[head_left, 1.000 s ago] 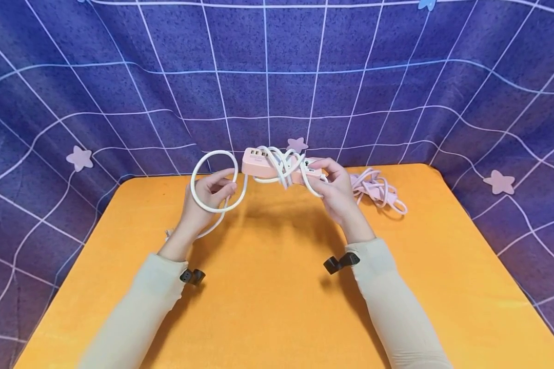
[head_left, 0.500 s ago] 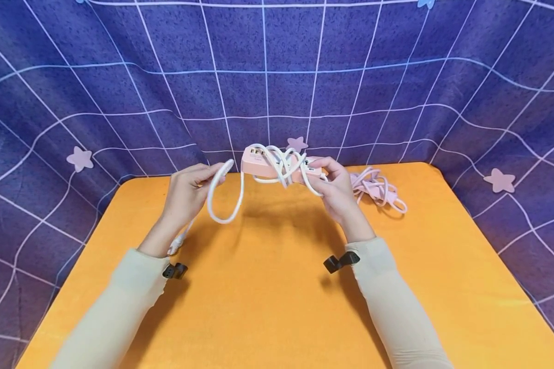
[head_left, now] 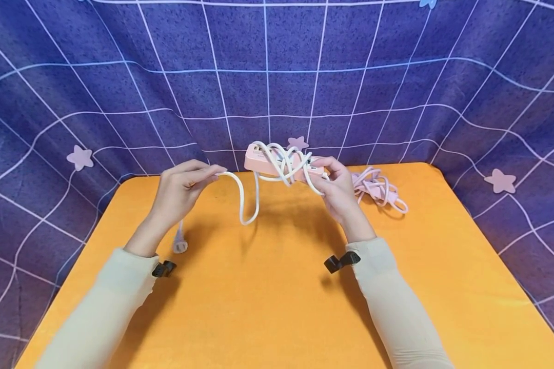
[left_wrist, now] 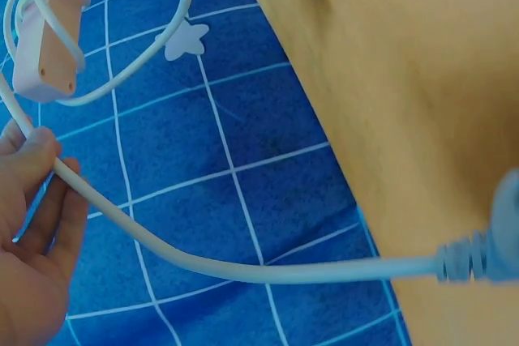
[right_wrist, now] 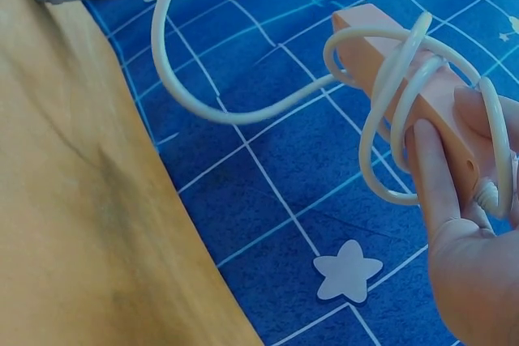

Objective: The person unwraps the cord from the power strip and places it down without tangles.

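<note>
- The left hand (head_left: pixel 177 189) is farther left than a second ago, wider of the strip; its thumb and fingertips pinch the white cord (head_left: pixel 241 200).
- The white plug (head_left: pixel 180 246) now hangs on its short length of cord just below the left hand, its prong face showing; a second ago it was mostly hidden behind the left wrist. Whether it touches the orange table (head_left: pixel 277 297) cannot be told.
- Between the hands, the cord's round ring of a second ago has unwound into one drooping bend.
- The pink power strip (head_left: pixel 255 164) is held up near the table's far edge, almost where it was, slightly tilted, with several turns of cord still wrapped around it.
- The right hand (head_left: pixel 339 197) has hardly moved: thumb and fingers grip the strip's right end from opposite sides.
- Farthest right, the pink cord bundle (head_left: pixel 376 189) lies on the table, unchanged, just beyond the right hand.
</note>
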`<move>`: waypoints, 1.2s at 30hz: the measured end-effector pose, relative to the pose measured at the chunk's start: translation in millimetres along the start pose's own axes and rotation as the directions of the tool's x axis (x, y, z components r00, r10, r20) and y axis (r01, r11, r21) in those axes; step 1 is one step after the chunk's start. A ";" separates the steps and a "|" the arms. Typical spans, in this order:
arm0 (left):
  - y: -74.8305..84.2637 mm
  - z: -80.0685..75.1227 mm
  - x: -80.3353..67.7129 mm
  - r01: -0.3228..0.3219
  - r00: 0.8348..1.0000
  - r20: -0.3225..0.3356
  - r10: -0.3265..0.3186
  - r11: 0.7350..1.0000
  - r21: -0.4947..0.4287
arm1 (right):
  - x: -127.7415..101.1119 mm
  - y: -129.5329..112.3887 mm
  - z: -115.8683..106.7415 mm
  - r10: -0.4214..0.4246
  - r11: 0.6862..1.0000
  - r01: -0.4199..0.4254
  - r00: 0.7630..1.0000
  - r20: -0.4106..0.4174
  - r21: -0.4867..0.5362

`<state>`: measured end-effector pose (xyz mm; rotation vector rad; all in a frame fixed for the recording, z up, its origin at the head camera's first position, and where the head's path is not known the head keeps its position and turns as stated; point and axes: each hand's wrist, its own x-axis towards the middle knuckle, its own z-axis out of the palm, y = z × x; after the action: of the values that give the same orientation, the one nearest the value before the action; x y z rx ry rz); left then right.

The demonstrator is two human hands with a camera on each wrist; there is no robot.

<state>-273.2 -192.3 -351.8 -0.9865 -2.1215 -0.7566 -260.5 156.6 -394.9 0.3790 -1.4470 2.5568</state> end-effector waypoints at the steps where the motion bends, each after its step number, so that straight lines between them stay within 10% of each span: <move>1: -0.9 -2.1 0.1 -0.023 1.000 0.005 0.023 1.000 0.008 | -0.1 -0.2 0.1 0.000 1.000 0.000 1.000 -0.003 0.001; 9: -9.1 -23.2 4.3 -0.222 0.975 0.041 0.220 0.974 0.053 | -0.6 -0.3 0.5 -0.008 1.000 0.008 1.000 -0.004 0.018; 23: -22.4 -75.0 20.5 -0.369 0.929 0.094 0.359 0.920 0.130 | -0.3 2.8 1.5 -0.011 0.999 0.012 1.000 -0.017 0.035; 36: -28.6 -64.3 -21.1 -0.417 0.892 0.271 0.363 0.890 0.181 | -0.2 1.8 -0.4 0.008 0.999 -0.008 1.000 -0.023 0.032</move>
<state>-265.1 -263.3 -335.1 -1.3666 -2.0413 -0.1896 -260.8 156.1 -396.6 0.3474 -1.4040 2.5845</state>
